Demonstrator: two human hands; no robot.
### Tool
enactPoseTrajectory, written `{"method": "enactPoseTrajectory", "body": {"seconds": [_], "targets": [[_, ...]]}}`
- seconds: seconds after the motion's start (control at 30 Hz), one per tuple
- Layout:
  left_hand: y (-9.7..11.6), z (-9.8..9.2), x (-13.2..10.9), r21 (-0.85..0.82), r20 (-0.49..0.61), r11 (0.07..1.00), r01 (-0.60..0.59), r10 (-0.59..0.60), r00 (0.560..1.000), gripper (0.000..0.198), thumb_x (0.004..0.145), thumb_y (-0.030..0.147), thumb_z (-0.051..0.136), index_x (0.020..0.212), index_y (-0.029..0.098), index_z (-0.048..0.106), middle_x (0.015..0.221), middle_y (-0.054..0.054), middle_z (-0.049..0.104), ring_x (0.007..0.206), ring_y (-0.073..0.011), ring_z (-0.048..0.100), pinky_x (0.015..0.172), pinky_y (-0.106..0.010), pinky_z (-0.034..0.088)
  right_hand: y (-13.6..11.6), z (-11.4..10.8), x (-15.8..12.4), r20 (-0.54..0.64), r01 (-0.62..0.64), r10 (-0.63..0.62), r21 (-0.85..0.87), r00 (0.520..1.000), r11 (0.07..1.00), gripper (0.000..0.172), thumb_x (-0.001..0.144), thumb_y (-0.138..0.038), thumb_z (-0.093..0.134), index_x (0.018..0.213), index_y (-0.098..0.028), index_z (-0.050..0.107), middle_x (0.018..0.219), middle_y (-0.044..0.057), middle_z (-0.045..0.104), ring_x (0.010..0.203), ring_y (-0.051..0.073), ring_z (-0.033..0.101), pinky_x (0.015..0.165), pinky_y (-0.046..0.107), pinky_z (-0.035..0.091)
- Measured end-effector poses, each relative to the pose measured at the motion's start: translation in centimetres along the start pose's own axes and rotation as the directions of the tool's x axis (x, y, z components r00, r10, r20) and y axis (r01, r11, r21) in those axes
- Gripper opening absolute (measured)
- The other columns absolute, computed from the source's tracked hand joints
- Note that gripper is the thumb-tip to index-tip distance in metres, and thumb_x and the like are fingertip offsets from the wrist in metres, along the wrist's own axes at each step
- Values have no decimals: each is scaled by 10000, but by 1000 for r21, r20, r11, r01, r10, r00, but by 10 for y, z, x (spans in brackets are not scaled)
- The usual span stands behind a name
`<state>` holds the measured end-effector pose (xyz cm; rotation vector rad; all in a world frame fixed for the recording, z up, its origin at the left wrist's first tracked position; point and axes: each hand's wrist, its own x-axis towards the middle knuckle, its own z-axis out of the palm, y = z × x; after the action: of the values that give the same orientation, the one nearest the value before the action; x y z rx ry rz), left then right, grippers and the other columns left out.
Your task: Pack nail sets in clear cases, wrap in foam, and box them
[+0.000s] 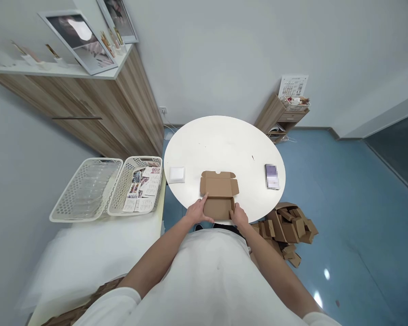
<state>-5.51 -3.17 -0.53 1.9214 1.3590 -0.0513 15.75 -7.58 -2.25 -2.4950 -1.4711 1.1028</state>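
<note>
A small brown cardboard mailer box (219,192) lies open at the near edge of the round white table (224,145), its lid flap folded back away from me. My left hand (198,211) grips the box's left side wall, thumb along the inside edge. On the right side wall, my right hand (239,215) has its fingers curled over the corner. Both hands press on the box from either side.
A white pad (177,174) lies on the table's left, a purple card stack (271,175) on its right. Two white baskets (88,188) stand on a side surface at left, one holding printed cards (143,190). Flat cardboard boxes (285,228) are piled on the blue floor.
</note>
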Motion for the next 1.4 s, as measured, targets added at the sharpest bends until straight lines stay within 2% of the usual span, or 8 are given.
{"method": "enactPoseTrajectory", "body": {"seconds": [0.23,0.37,0.53,0.67,0.87,1.03,1.27,1.4], "targets": [[-4,7,-14,-116,-109,993,-37,24,994,960,686,635,477,1384,228,-42,1254,-126,411,1077,-281,469,808,-351,393,9,-6,-9,-11,82,-81,150,997,985,481,785,-481,411,1159,-180,396,865,55,604,799,190,579,672,285,410],[-11,21,-24,-306,-158,952,24,-75,985,871,760,606,390,1384,195,-58,1254,-131,412,947,-207,533,802,-325,411,17,-2,-19,-12,80,-81,354,997,932,601,769,-511,410,1269,-193,309,923,49,581,748,168,593,681,285,441],[-12,35,-25,-501,-207,862,71,-199,958,611,827,542,290,1269,128,370,1179,-127,505,949,-191,539,869,-322,398,28,-3,-22,62,-3,-37,540,997,842,623,771,-559,359,1291,-231,256,1063,72,528,643,141,611,615,288,484],[-5,33,-21,-595,-188,802,58,-209,960,532,853,521,230,1121,157,511,1123,-78,572,1017,-189,521,883,-320,398,30,-13,-11,156,-71,-40,641,987,764,597,779,-593,311,1250,-226,310,1061,92,537,646,146,619,598,291,497],[13,23,-12,-612,-94,766,195,-316,944,525,862,520,195,1195,205,450,1130,-55,582,998,-192,542,797,-321,448,30,-31,1,195,-98,-66,724,979,683,500,758,-593,379,1102,-238,458,1026,72,556,625,141,613,643,315,500],[37,9,10,-597,-48,774,209,-295,954,546,865,523,149,1244,235,415,1216,-50,531,1050,-198,524,777,-316,465,39,-47,13,157,-60,-96,765,983,641,482,749,-594,401,1006,-208,533,971,59,581,700,156,617,673,296,483],[59,9,40,-597,-31,769,228,-305,952,578,874,518,180,1355,204,239,1395,-54,315,1242,-226,347,919,-359,396,49,-59,43,70,83,-205,754,976,652,472,745,-537,462,1065,-199,538,1055,67,582,857,180,578,814,338,436],[66,9,51,-583,-20,787,202,-263,965,605,870,528,202,1371,188,186,1423,-39,246,1285,-205,270,1001,-335,327,51,-59,55,67,81,-199,756,978,650,499,737,-511,487,1128,-202,490,1148,80,535,808,167,583,782,343,457]]}}
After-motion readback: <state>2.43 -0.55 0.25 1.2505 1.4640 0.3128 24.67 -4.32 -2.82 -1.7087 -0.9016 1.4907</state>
